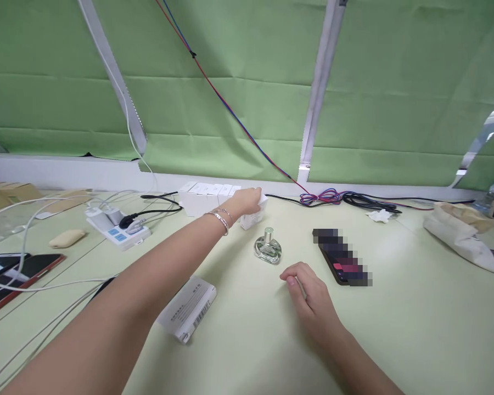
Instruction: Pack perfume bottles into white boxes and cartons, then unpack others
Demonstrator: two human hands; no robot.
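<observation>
My left hand reaches far forward, its fingers bent over a small white box at the right end of a row of similar white boxes. The fingertips on the far side are hidden. A clear glass perfume bottle with a pale cap stands upright in front of that box. Just nearer than the bottle, my right hand rests by the table surface, fingers curled together and nothing visible in them. Another white box, printed with text and a barcode, lies flat beside my left forearm, partly covered by it.
A phone, partly pixelated, lies right of the bottle. At left are a power strip with plugs, white cables, a beige oval object and dark devices. Coiled wires, crumpled tissue and a cloth pouch are at the back right.
</observation>
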